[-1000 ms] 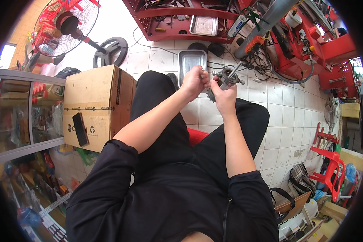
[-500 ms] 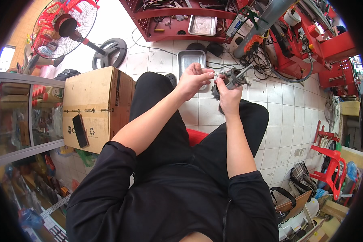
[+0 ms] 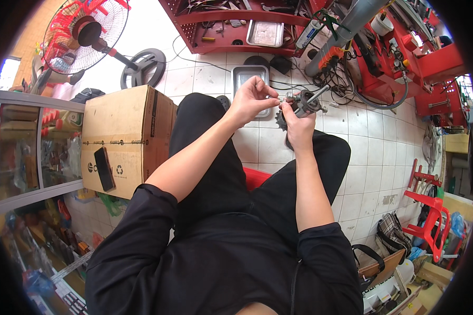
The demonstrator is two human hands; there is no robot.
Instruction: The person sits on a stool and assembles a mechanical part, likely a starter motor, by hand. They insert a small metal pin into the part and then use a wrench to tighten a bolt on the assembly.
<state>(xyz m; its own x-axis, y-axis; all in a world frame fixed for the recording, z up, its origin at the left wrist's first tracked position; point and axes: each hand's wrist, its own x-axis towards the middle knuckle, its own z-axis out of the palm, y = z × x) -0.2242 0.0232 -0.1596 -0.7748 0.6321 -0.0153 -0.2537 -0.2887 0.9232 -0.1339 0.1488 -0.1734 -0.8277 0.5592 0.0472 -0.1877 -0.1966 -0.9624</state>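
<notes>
My right hand is wrapped round a grey metal mechanical assembly, held above my right knee. A dark toothed wheel sits at its lower left side, and a shiny shaft sticks out at the upper right. Just left of the assembly, my left hand is closed in a pinch, thumb against forefinger. A small thin piece shows at those fingertips, close to the assembly and my right thumb; its kind is too small to tell. Fingers hide part of the assembly's left side.
A metal tray lies on the tiled floor beyond my left hand. Left stands a cardboard box with a phone on it, and a fan behind. Ahead are a red tool cart and red machinery with cables.
The fingers of my left hand have drawn closer together into a tighter pinch beside the assembly. My right hand and the assembly have barely moved.
</notes>
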